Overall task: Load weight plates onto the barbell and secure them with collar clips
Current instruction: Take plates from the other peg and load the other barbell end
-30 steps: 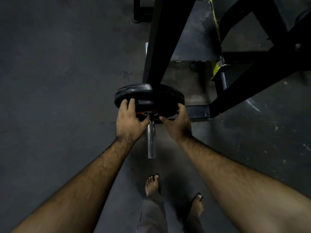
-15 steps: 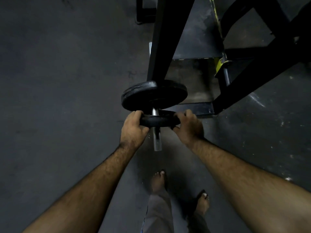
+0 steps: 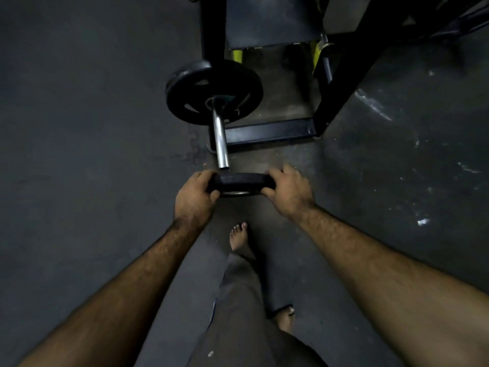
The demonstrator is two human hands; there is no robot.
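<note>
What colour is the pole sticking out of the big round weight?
Shiny silver metal pole, clearest in the head view.

The small plate (image 3: 242, 182) is matte black with a silver ring at its centre. The large plate (image 3: 214, 92) is glossy black with darker cut-outs. The barbell sleeve (image 3: 221, 139) is shiny silver. The rack frame (image 3: 267, 131) is black with yellow-green patches. The floor (image 3: 79, 128) is dark grey, scuffed white at the right. The trousers (image 3: 238, 300) are grey-brown.

Both hands grip a small black round weight plate (image 3: 241, 181) edge-on, left hand (image 3: 194, 197) and right hand (image 3: 288, 190) at opposite rims. Just beyond the grip ends the chrome barbell sleeve (image 3: 220, 139), carrying a larger black plate (image 3: 214, 92).
</note>
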